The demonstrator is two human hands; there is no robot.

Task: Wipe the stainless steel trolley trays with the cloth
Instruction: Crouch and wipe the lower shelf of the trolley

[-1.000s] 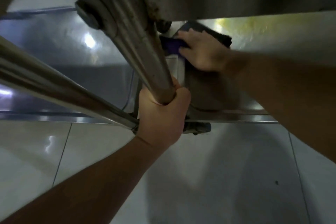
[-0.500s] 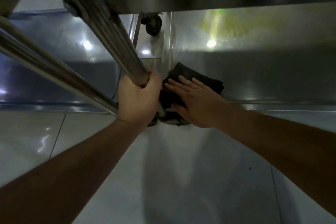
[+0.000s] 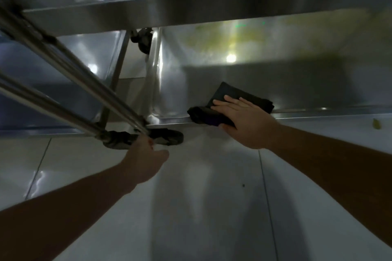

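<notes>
The right hand [image 3: 244,121] presses flat-fingered on the dark folded cloth [image 3: 237,99], draped over the shiny steel bottom tray [image 3: 307,82] near edge. The left hand [image 3: 146,161] hangs loose, gripping nothing, beside the steel trolley post [image 3: 101,89].

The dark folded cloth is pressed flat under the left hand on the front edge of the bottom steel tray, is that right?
Not quite: in the head view the right hand, not the left, presses the dark folded cloth on the bottom steel tray's front edge. The left hand is down by the trolley's post.
</notes>
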